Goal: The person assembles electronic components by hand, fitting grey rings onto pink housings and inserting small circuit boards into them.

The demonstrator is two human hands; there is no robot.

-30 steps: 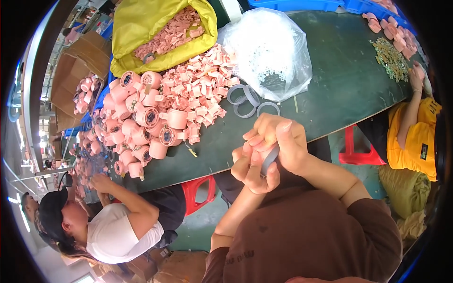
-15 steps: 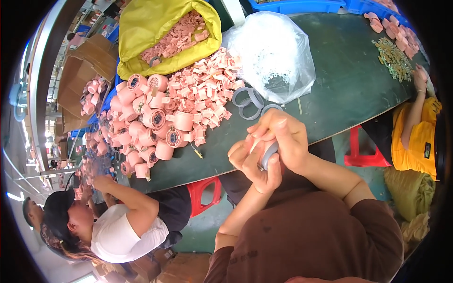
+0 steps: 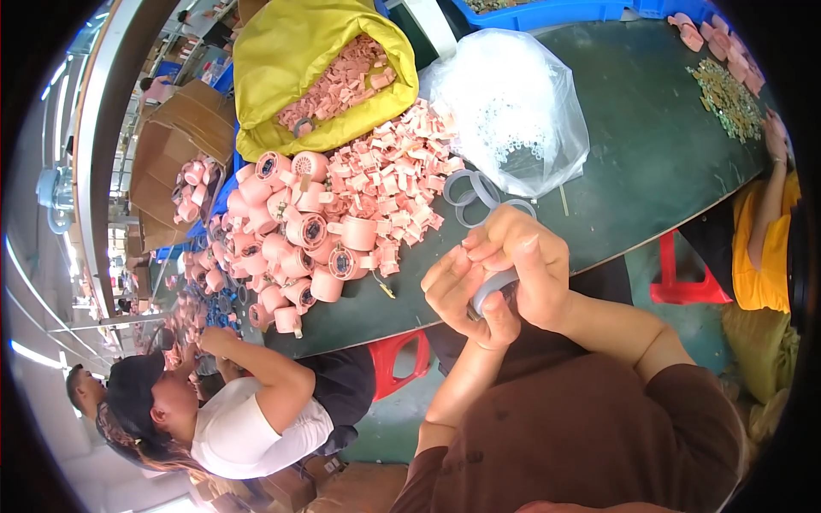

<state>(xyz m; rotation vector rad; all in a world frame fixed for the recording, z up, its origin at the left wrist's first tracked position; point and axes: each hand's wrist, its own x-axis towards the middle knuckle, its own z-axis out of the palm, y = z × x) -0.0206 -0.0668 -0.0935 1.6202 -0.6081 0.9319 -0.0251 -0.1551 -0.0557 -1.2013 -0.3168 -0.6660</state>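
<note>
Close to my body, just past the table's edge, my two hands come together around a grey ring. The fingers and thumb of my left hand curl about its near side. My right hand bends over it from the right, fingertips pressed in close to the left ones. Whatever sits inside or behind the ring is mostly hidden by my fingers. Beyond my hands, more loose grey rings lie on the green table.
Left are piled pink round housings and small pink pieces. Behind them is a yellow bag of pink pieces. A clear plastic bag holds small clear parts. Co-workers sit left and right, near red stools. Small metallic parts lie far right.
The whole view has shifted, so the table's contents appear farther right and slightly lower. My hands stay together on the grey ring, which now shows more between my fingers.
</note>
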